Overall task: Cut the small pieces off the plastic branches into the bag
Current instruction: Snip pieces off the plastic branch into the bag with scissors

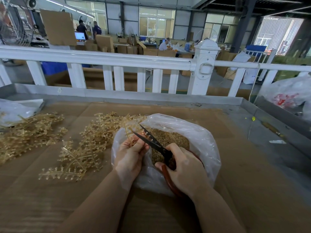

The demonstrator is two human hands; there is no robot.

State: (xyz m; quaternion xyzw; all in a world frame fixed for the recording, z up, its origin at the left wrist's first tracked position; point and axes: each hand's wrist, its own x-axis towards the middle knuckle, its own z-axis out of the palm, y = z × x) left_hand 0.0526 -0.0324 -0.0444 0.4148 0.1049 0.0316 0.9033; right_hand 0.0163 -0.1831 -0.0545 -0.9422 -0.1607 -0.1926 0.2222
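Note:
My left hand (130,153) grips a translucent amber plastic branch (127,130) over the open mouth of a clear plastic bag (198,140). My right hand (182,167) holds black-bladed scissors (151,140) by their red handles. The blades are parted, and their tips lie across the branch's small side pieces. Many cut amber pieces (170,138) fill the bottom of the bag.
Heaps of uncut amber branches (87,145) lie on the cardboard-covered table (50,199) to my left, with another heap (28,132) further left. A crumpled plastic sheet (15,110) sits at the far left. A white railing (117,64) runs behind the table. A filled bag (289,96) stands at the right.

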